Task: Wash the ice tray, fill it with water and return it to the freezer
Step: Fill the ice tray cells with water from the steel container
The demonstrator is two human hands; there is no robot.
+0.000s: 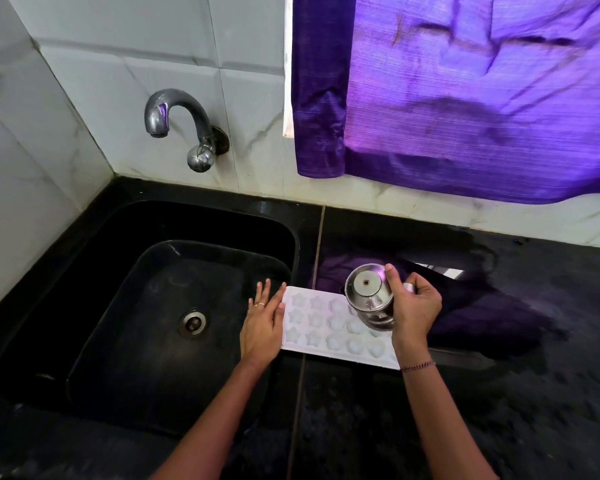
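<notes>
Tray (321,323) btwn hands, L (262,322) & R (417,310)

— Where does the one view look from?

— From head height, forward and steeply down onto the black countertop (499,393), close enough that both forearms enter from the bottom edge.

— What fills it?

— The black sink (118,306) on the left, the tap (181,126) on the tiled wall above it, a purple curtain (465,98) top right. The wide lens bends the wall lines. There is no second view.
</notes>
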